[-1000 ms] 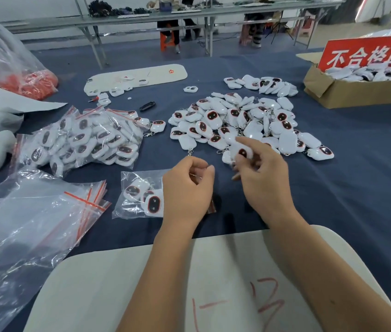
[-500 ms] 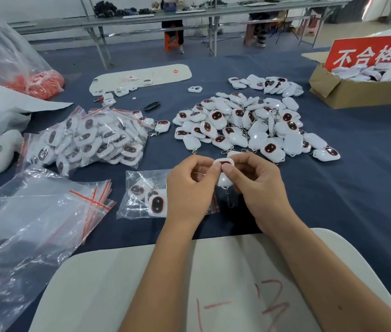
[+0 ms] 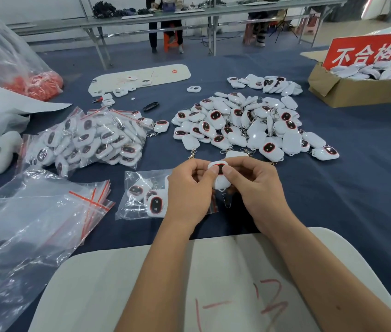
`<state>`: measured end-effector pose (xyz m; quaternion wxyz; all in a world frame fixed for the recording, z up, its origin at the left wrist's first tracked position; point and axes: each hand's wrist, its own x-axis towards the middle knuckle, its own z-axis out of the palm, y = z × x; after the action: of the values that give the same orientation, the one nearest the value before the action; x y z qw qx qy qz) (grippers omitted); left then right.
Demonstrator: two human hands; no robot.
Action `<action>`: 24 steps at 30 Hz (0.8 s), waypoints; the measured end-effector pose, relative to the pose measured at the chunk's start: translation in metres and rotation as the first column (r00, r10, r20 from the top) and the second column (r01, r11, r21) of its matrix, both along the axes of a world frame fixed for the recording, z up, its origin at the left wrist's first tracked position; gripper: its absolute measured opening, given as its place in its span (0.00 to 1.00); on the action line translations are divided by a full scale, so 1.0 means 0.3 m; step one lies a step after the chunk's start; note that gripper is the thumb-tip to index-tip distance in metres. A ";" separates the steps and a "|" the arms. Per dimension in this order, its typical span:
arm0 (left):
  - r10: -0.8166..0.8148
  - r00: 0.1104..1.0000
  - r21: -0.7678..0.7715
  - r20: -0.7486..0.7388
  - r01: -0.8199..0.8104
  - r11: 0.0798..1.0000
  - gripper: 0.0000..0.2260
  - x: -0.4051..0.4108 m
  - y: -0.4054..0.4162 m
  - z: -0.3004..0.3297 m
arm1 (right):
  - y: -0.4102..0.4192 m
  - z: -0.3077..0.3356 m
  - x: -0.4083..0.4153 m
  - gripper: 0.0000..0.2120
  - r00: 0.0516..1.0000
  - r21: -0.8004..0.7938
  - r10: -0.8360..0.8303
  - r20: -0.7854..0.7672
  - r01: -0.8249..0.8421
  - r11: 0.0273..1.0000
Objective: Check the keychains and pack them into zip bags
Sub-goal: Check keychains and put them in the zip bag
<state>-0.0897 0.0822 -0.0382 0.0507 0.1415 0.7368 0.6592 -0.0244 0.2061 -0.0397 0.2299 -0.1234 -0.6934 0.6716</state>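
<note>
The keychain has come off the pile and into both hands: left hand and right hand each keep a pinching grip on it, above the part-filled zip bag on the worktop. Its dangling clasp, seemingly loose, could snag the bag's mouth during packing.

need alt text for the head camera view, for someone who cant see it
Two bare hands, left hand and right hand, pinch one white keychain between them above a dark blue table. Under the left hand lies a partly filled zip bag; a pile of loose keychains lies beyond, packed bags and empty zip bags to the left.
</note>
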 end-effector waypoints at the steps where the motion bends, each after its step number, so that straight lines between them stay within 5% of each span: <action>1: -0.003 1.000 0.004 0.001 0.003 1.000 0.03 0.001 0.000 -0.001 | 0.000 0.000 0.000 0.06 1.000 -0.004 -0.005 -0.001 0.005 1.000; 24: -0.012 0.999 0.026 -0.051 0.014 1.000 0.02 0.002 -0.009 0.005 | 0.000 0.000 0.003 0.07 1.000 -0.010 -0.003 0.018 0.003 1.000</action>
<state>-0.0890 0.0795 -0.0367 0.0343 0.1636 0.7280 0.6649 -0.0236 0.2060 -0.0398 0.2241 -0.1315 -0.6918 0.6738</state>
